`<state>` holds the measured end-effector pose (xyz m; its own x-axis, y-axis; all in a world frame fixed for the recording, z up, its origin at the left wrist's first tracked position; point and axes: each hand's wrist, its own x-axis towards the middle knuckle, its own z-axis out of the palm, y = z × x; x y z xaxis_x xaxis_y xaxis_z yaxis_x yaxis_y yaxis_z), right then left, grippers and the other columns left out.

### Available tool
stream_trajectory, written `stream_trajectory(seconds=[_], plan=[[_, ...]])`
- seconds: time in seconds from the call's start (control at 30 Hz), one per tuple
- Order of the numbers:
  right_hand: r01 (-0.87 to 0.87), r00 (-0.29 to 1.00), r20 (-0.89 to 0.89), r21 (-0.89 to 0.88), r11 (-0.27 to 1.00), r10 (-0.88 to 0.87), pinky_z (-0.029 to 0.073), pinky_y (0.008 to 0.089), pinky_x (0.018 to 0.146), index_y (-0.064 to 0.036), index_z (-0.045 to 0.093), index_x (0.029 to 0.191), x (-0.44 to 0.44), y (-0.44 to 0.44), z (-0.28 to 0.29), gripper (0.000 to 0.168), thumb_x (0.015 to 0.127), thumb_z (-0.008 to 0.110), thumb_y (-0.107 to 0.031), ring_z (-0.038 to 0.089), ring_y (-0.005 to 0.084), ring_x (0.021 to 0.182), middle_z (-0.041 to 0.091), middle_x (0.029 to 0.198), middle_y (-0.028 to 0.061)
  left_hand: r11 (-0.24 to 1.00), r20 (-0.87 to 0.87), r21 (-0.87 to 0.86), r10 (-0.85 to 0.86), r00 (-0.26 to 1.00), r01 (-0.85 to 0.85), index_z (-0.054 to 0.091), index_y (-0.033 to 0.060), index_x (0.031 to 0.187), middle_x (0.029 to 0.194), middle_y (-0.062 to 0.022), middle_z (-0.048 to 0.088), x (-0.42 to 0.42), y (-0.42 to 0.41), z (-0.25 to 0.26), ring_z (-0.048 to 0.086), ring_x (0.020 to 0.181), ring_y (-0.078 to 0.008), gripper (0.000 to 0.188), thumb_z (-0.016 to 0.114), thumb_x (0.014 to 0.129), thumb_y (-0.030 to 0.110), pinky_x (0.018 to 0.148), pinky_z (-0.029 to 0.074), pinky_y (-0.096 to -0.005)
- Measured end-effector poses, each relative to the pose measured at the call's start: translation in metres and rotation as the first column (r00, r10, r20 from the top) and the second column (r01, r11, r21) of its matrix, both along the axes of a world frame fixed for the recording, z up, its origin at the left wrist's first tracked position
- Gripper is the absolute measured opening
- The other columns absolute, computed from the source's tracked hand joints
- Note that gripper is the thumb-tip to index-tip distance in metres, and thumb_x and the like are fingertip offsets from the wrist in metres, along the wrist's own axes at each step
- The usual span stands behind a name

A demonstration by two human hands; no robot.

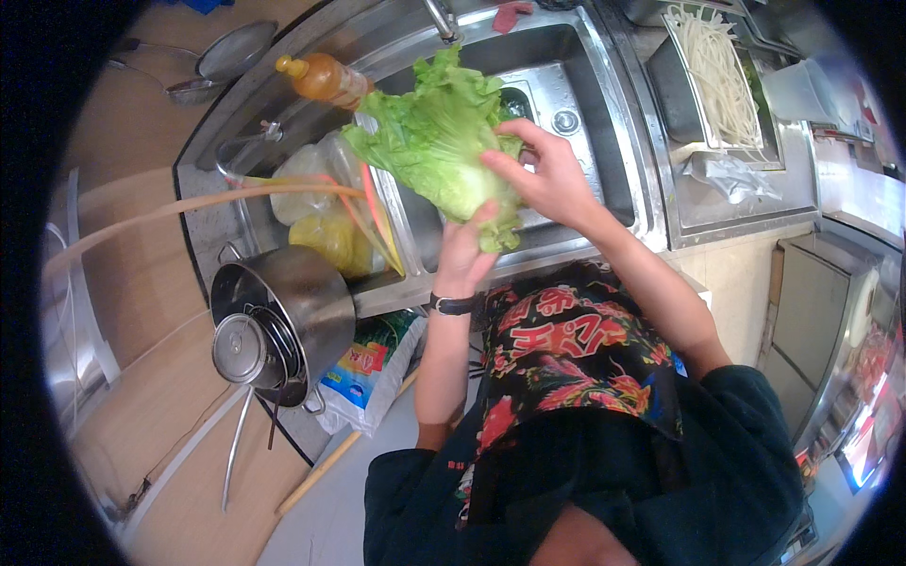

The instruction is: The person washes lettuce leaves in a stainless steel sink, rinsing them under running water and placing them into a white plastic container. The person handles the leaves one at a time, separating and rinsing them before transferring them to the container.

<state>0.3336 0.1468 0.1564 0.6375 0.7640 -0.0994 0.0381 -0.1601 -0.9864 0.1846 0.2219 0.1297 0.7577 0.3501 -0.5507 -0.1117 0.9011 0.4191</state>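
A head of green leaf lettuce (432, 138) is held up above the right basin of a double stainless-steel sink (617, 166). My left hand (463, 251), with a black-strapped watch on its wrist, grips the pale stem end from below. On the lettuce's right side, my right hand (548, 170) has its thumb and fingers on the outer leaves. Its lower fingertips are partly hidden by a leaf. The loose leaf tips fan out toward the faucet (442, 20) and the left basin.
Yellow and clear plastic bags (329, 237) fill the left basin, beside an orange bottle (322, 78). A large steel pot (311, 304) holding lidded cookware stands at left. White noodle-like strips (715, 78) fill a metal container at right. A wooden stick (318, 474) lies below.
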Motion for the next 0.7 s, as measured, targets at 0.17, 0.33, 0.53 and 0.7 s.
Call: stream_trajectory(seconds=[0.17,0.33,0.53,0.7], plan=[[0.240,0.769,0.564,0.179,0.954,-0.300,0.048,0.0353,0.064,0.001,0.059,0.107,-0.005,-0.005,-0.006,0.047,0.074,0.079,-0.028,0.060,0.0242,0.075,0.060,0.092,0.0149,0.886,-0.080,0.459,-0.031,0.996,0.064,0.044,0.0032,0.131,0.122,-0.0079,0.056,0.018,-0.009,0.003,0.058,0.108,-0.0204,0.053,0.062,0.083,-0.008,0.088,0.050,-0.0332],[0.219,0.913,0.342,0.051,0.974,-0.223,0.048,0.0357,0.067,0.002,0.059,0.101,-0.032,0.004,0.014,0.044,0.069,0.080,-0.020,0.058,0.0280,0.076,0.058,0.088,0.0145,0.440,-0.378,0.856,0.172,0.910,0.273,0.042,0.0004,0.124,0.118,-0.0142,0.059,0.031,-0.006,-0.002,0.059,0.107,-0.0225,0.064,0.079,0.073,0.010,0.089,0.048,-0.0333],[0.324,0.832,0.423,0.153,0.934,-0.358,0.044,0.0263,0.056,0.002,0.060,0.097,-0.038,0.002,-0.017,0.032,0.073,0.077,-0.011,0.054,0.0124,0.062,0.060,0.076,0.0085,0.258,-0.489,0.870,0.347,0.800,0.420,0.043,0.0012,0.124,0.114,-0.0226,0.060,0.040,-0.012,-0.005,0.059,0.106,-0.0365,0.065,0.078,0.072,0.016,0.088,0.047,-0.0421],[0.419,0.907,-0.122,0.158,0.894,-0.404,0.051,0.0264,0.067,0.004,0.062,0.097,-0.033,0.003,-0.020,0.029,0.076,0.075,-0.011,0.064,0.0128,0.077,0.068,0.091,0.0110,0.024,-0.442,0.876,0.440,0.782,0.482,0.039,-0.0011,0.126,0.112,-0.0260,0.057,0.032,-0.011,-0.015,0.057,0.104,-0.0422,0.070,0.078,0.070,0.013,0.087,0.046,-0.0457]])
